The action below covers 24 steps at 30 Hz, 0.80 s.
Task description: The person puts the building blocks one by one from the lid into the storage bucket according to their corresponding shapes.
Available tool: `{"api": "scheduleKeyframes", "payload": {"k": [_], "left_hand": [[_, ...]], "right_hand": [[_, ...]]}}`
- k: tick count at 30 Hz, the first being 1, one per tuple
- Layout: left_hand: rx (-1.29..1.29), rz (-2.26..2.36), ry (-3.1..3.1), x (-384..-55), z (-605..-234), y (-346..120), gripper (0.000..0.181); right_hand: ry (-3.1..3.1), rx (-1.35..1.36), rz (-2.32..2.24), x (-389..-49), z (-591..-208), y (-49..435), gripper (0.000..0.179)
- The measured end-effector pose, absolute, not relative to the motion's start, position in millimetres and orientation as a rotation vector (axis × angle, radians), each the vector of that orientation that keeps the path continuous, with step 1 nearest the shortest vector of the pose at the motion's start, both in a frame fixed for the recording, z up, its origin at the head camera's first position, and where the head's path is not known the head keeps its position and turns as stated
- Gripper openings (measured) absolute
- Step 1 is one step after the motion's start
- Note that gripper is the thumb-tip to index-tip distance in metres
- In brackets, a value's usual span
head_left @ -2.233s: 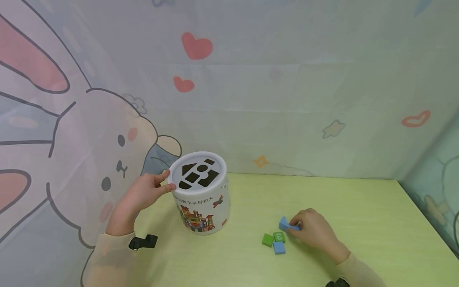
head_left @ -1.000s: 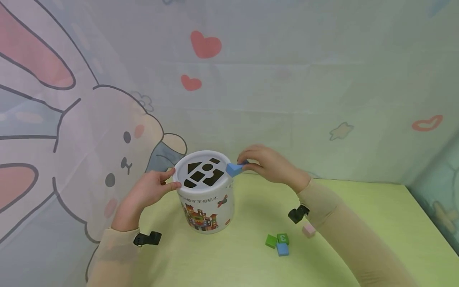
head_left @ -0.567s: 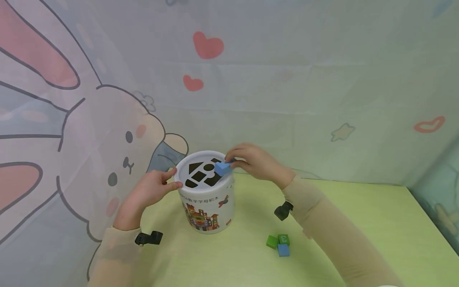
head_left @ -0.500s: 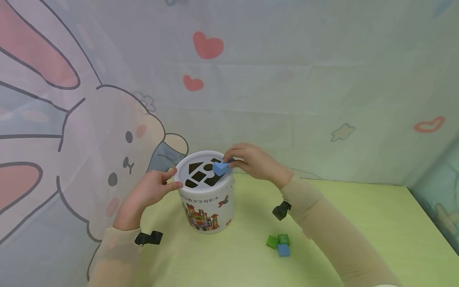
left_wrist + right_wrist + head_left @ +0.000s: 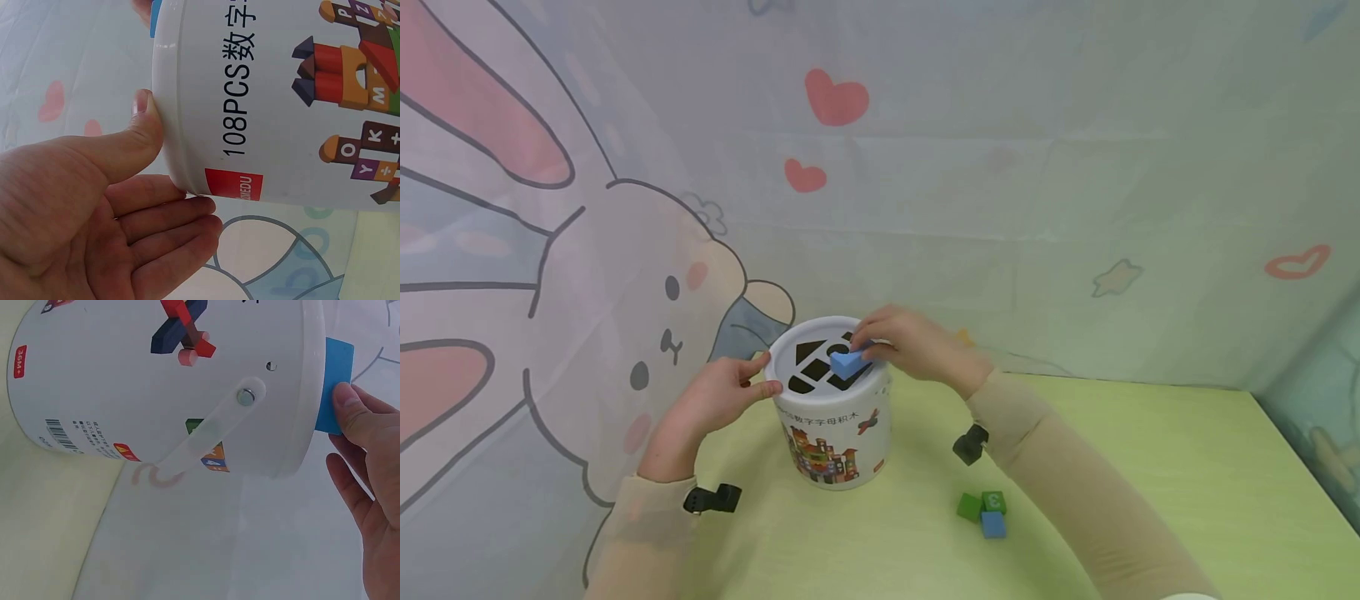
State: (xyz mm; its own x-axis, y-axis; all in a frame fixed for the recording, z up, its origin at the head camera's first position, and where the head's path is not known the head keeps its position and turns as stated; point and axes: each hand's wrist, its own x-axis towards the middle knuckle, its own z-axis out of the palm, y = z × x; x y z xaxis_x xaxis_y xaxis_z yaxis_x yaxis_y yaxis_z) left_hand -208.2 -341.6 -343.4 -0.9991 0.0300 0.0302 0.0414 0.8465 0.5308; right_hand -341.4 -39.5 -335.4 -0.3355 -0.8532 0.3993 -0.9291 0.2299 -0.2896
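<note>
A white lidded bucket (image 5: 838, 442) with a printed block picture stands upright on the table, dark shaped holes cut in its lid (image 5: 784, 367). My left hand (image 5: 718, 400) rests against the lid's left edge, thumb (image 5: 145, 115) touching the rim, fingers nearly straight along the side. Above the lid, my right hand (image 5: 910, 346) pinches a blue notched block (image 5: 844, 364) between thumb and fingers. From the right wrist, that block (image 5: 335, 375) shows beyond the lid's rim; whether it touches the lid surface I cannot tell. It partly covers the right-hand holes.
Two green blocks (image 5: 970, 507) and a blue square block (image 5: 993, 525) lie together on the pale green table (image 5: 1150, 450), in front of the bucket to the right. A translucent handle (image 5: 209, 431) hangs at the bucket's side. A printed cloth (image 5: 1000, 208) hangs behind the table.
My right hand picked up the blue notched block from the table and carried it left onto the lid area. The pink block seen earlier is now hidden by the right arm.
</note>
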Motion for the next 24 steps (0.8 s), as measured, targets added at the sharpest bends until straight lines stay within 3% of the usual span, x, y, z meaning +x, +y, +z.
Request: {"api": "scheduleKeyframes", "payload": {"k": [24], "left_hand": [[-0.048,-0.862,-2.996,-210,-343,-340,0.070]], "right_hand": [[-2.326,1.750,0.640,-340,-349,-47,0.015]]}}
